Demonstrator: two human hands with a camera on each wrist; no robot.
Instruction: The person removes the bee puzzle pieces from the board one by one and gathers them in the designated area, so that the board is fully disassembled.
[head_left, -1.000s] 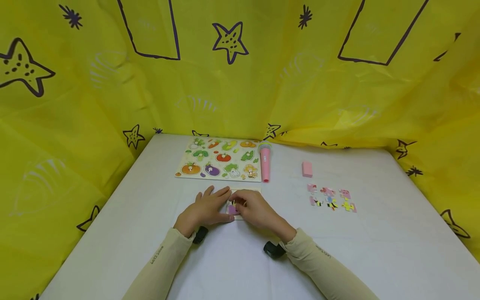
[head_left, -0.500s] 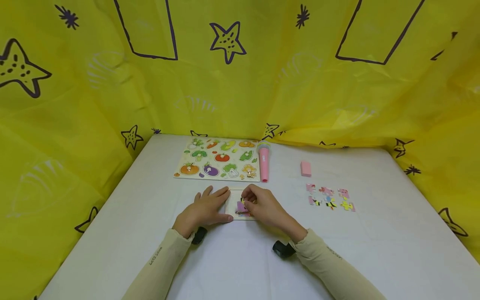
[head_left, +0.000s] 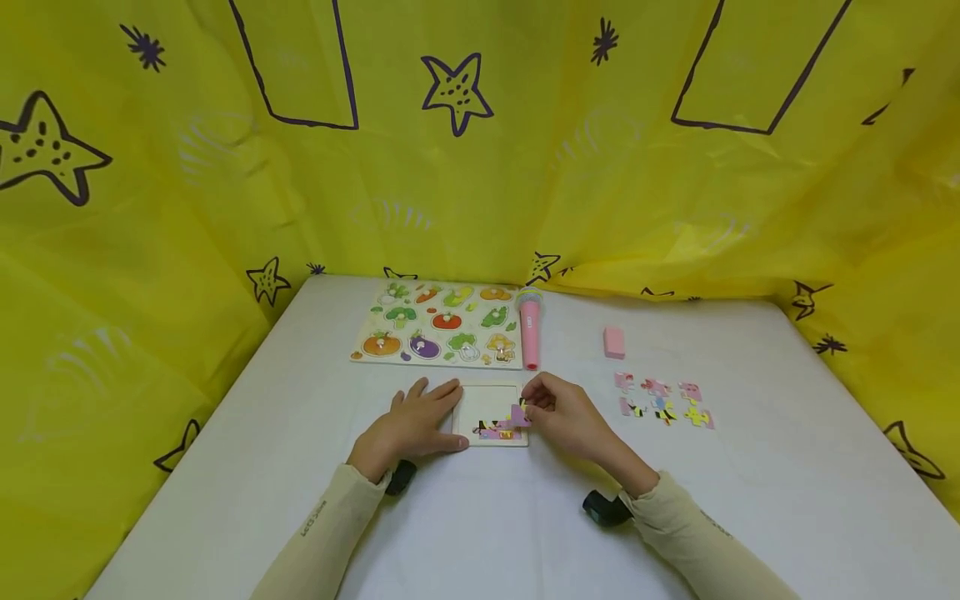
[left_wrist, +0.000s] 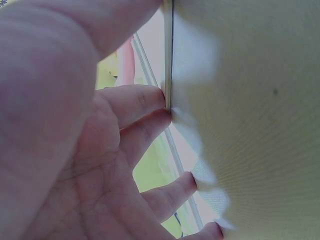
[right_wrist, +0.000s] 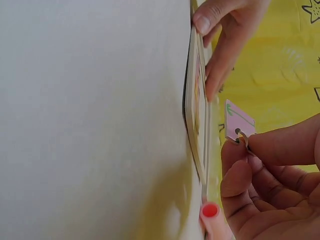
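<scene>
My right hand [head_left: 566, 418] pinches a pink puzzle piece [right_wrist: 239, 121] between thumb and fingertips, at the right edge of a small puzzle frame [head_left: 491, 386]. In the right wrist view the piece is raised off the frame, with a green mark on it. My left hand [head_left: 411, 423] lies with fingers spread at the frame's left side, thumb and index finger at its rim. Joined pieces [head_left: 495, 431] line the bottom of the frame; its upper part shows a bare pale base. In the left wrist view the fingertips [left_wrist: 157, 97] touch the frame's edge.
Several loose puzzle pieces [head_left: 660, 400] lie in two rows at the right. Behind them is a pink block [head_left: 613, 342]. A vegetable peg board [head_left: 437, 323] and a pink toy microphone [head_left: 530, 329] lie behind the frame. Yellow patterned cloth [head_left: 465, 192] hangs around the table.
My right hand has moved to the right with the pinched puzzle piece, from the frame's left part to its right edge, uncovering the joined pieces. My left hand stays at the frame.
</scene>
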